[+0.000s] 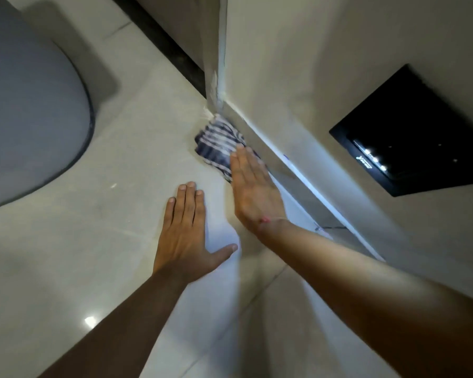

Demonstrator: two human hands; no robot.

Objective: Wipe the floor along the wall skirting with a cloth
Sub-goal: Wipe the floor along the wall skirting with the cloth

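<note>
A person crouched over a pale tiled floor (66, 241) braces on the left hand (187, 230), which lies flat and fully open on the tile, fingers together and thumb spread, holding nothing. Just beyond it, the right hand (253, 186) is also flat and open, its fingertips pressing down on one blue-and-white striped cloth (217, 141) rather than gripping it. The cloth sits on the floor against the skirting (306, 181), pushed up near the corner where two walls meet. The wipe appears to be in progress at the far end of this run of skirting; whether the stretch nearer the camera is already done cannot be told from the tiles. Counted: two hands, one cloth. A black glossy panel (410, 132) is on the wall to the right, and a rounded grey object (25, 105) stands well apart on the left.
</note>
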